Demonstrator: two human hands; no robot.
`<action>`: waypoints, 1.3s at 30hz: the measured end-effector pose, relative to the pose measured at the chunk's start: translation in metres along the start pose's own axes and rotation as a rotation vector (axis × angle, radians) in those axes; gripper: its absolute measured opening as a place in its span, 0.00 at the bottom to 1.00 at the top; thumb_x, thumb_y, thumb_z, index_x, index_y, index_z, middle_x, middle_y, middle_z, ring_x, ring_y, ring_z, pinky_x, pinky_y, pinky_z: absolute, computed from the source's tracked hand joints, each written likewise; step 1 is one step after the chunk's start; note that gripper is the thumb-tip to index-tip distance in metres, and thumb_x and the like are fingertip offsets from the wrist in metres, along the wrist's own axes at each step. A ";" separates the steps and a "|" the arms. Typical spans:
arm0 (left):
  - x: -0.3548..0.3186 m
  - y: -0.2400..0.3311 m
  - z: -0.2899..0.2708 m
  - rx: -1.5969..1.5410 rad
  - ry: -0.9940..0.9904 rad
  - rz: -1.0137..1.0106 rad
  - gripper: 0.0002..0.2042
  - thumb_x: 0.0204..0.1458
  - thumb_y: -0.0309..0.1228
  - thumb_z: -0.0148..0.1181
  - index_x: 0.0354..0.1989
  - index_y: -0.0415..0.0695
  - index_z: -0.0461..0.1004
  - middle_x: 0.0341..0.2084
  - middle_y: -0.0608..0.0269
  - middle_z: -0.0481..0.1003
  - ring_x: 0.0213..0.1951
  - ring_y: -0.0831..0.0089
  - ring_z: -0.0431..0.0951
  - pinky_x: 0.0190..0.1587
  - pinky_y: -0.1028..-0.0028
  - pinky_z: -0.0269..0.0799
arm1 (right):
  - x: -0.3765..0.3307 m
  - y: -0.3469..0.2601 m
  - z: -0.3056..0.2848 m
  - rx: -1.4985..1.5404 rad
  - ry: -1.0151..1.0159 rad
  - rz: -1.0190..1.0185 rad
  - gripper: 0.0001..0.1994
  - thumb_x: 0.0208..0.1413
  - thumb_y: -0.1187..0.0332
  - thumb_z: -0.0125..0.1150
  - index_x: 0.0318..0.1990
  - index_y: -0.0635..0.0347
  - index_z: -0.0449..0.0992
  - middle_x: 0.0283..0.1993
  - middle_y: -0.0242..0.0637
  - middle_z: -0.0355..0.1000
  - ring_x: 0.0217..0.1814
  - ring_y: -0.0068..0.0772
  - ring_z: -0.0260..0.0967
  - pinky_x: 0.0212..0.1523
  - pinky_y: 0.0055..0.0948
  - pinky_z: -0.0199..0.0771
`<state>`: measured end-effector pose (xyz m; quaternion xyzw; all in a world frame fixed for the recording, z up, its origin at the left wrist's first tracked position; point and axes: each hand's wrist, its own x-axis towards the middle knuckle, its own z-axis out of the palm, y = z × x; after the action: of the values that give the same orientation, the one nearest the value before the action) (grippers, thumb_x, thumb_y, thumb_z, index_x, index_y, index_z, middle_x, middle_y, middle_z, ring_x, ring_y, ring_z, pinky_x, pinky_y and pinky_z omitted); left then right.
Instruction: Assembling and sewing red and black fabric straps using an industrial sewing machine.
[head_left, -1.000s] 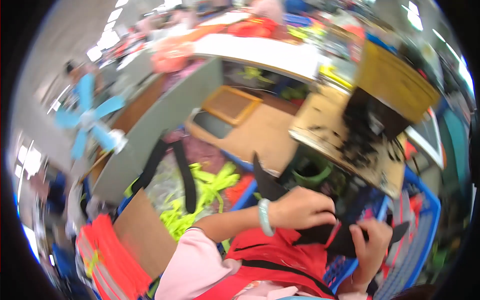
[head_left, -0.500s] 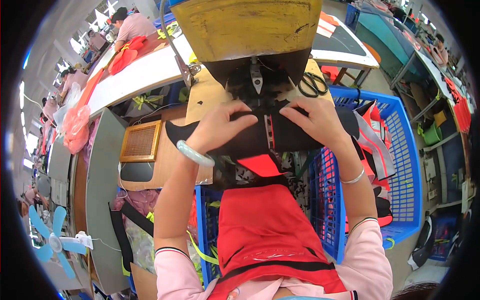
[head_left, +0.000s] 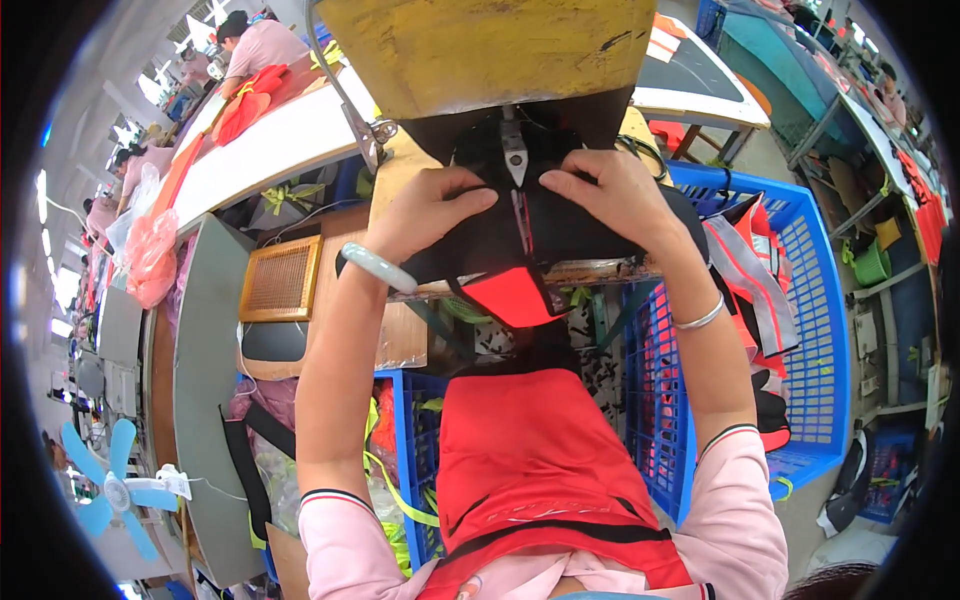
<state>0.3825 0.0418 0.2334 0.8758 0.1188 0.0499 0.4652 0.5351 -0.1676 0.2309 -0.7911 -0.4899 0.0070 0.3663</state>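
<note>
Dark fabric [head_left: 580, 250] is stretched between my hands beneath a machine with a yellow casing [head_left: 490, 55]. Its pointed metal part [head_left: 514, 155] stands just above a narrow red-and-light strip [head_left: 523, 222] running down the fabric's middle. My left hand [head_left: 425, 215] pinches the cloth left of that strip, thumb pointing inward. Right of it, my right hand [head_left: 615, 200] grips the cloth the same way; the fingertips of both are partly hidden. Below the table edge hangs a bright red-orange panel [head_left: 510, 298] with dark edging.
A blue crate [head_left: 835, 350] with grey, red and black pieces stands at my right. Scissors [head_left: 648, 155] lie partly hidden behind my right hand. On the left are a woven-topped frame [head_left: 283, 280] and a blue fan [head_left: 117, 490]. Another person [head_left: 262, 50] works at the far left.
Both hands and the dark fabric have moved forward, slightly left, bringing the strip up to the pointed metal part. My right hand now covers part of the scissors.
</note>
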 end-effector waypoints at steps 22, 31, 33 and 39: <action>-0.116 -0.007 0.040 -0.832 0.021 -0.204 0.15 0.60 0.35 0.60 0.52 0.41 0.74 0.38 0.69 0.77 0.41 0.84 0.74 0.44 0.81 0.71 | -0.148 -0.053 0.064 0.642 -0.059 -0.262 0.07 0.60 0.68 0.59 0.34 0.63 0.73 0.31 0.44 0.71 0.34 0.48 0.72 0.35 0.38 0.71; -0.192 -0.016 0.102 -0.630 -0.379 0.064 0.31 0.53 0.26 0.59 0.67 0.38 0.58 0.59 0.56 0.68 0.59 0.69 0.68 0.62 0.70 0.60 | -0.153 -0.090 -0.008 0.372 -0.268 -0.248 0.10 0.62 0.63 0.56 0.34 0.61 0.72 0.28 0.43 0.71 0.32 0.48 0.72 0.31 0.41 0.71; -0.181 -0.006 0.093 -0.376 -0.359 0.127 0.23 0.52 0.22 0.58 0.59 0.38 0.68 0.48 0.52 0.76 0.48 0.68 0.76 0.53 0.70 0.68 | -0.153 -0.088 -0.031 0.270 -0.359 -0.264 0.11 0.62 0.60 0.56 0.32 0.58 0.72 0.29 0.41 0.72 0.32 0.48 0.73 0.31 0.41 0.71; -0.130 0.038 0.036 0.241 -0.258 0.214 0.18 0.54 0.38 0.62 0.49 0.43 0.75 0.34 0.45 0.78 0.37 0.50 0.79 0.41 0.62 0.74 | -0.113 -0.060 -0.060 -0.027 -0.362 -0.259 0.11 0.60 0.61 0.56 0.32 0.58 0.72 0.26 0.44 0.72 0.31 0.51 0.72 0.31 0.43 0.70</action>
<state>0.2698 -0.0409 0.2473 0.9319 -0.0305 -0.0279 0.3604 0.4523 -0.2755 0.2706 -0.7122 -0.6453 0.0951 0.2594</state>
